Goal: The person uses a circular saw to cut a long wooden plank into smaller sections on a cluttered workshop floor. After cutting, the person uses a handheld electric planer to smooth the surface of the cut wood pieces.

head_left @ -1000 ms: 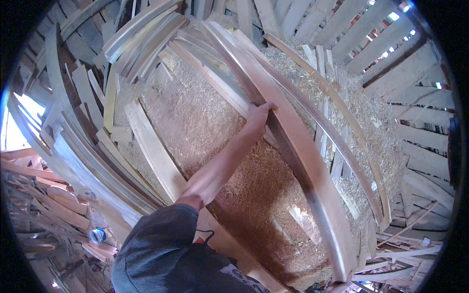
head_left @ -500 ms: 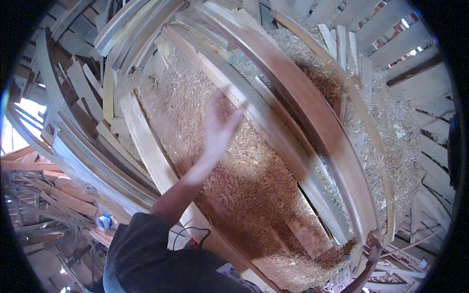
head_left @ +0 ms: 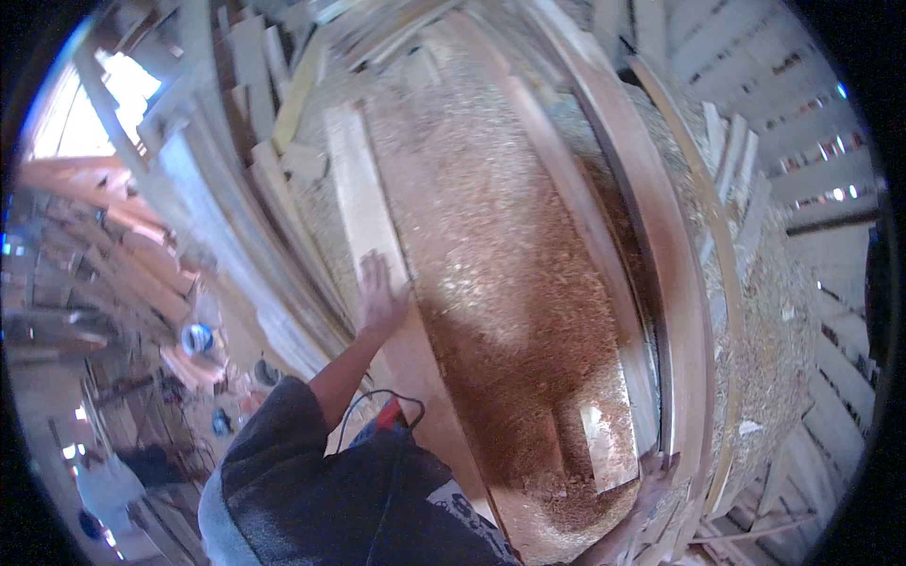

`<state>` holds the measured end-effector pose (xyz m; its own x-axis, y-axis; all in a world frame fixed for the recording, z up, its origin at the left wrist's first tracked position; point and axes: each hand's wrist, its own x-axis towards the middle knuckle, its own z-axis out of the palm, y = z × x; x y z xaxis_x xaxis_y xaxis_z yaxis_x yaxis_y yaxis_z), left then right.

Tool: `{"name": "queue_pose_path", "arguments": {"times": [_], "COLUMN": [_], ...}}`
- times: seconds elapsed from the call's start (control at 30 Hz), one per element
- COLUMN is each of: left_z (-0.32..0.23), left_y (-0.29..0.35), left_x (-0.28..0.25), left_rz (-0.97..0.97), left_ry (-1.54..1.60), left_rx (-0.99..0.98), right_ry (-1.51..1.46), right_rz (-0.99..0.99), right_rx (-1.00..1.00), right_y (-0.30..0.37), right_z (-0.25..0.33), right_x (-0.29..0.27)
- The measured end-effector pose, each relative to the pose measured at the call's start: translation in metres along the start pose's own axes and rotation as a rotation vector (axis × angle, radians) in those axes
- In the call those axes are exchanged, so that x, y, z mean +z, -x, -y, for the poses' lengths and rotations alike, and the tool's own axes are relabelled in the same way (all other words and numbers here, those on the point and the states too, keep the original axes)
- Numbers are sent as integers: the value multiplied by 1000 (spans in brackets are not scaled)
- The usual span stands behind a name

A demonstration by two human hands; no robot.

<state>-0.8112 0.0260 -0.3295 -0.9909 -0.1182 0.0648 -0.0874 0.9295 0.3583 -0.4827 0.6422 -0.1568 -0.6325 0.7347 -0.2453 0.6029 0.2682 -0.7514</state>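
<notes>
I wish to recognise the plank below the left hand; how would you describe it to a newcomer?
Start from the broad bed of sawdust in the middle. Along its left side runs one long, pale plank, with the left hand over it. Unlike the crowded boards farther left, it lies alone.

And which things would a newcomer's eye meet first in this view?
Probably first the long wooden plank curving down the right side, with the right hand at its near end. Then the brown heap of wood shavings in the middle, and the left hand spread over a pale board to its left. The glaring bright opening at upper left also draws attention.
</notes>
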Motion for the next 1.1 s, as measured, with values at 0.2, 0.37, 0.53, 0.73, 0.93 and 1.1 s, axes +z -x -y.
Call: {"name": "queue_pose_path", "arguments": {"times": [0.2, 0.37, 0.53, 0.73, 0.93, 1.1], "left_z": [10, 36, 67, 239, 322, 292], "left_y": [0, 5, 91, 226, 325, 304], "left_x": [8, 12, -16, -21, -95, -129], "left_rz": [-2, 103, 128, 384, 564, 424], "left_ry": [-48, 145, 444, 331, 71, -123], "left_rx": [26, 137, 53, -282, -201, 244], "right_ry": [350, 139, -342, -640, -910, -539], "right_rz": [-110, -370, -524, -320, -28, -11], "right_rx": [-296, -57, 91, 328, 375, 335], "right_y": [85, 92, 50, -61, -53, -68], "right_z": [14, -45, -93, -115, -28, -17], "right_x": [52, -20, -85, -91, -82, -176]}}
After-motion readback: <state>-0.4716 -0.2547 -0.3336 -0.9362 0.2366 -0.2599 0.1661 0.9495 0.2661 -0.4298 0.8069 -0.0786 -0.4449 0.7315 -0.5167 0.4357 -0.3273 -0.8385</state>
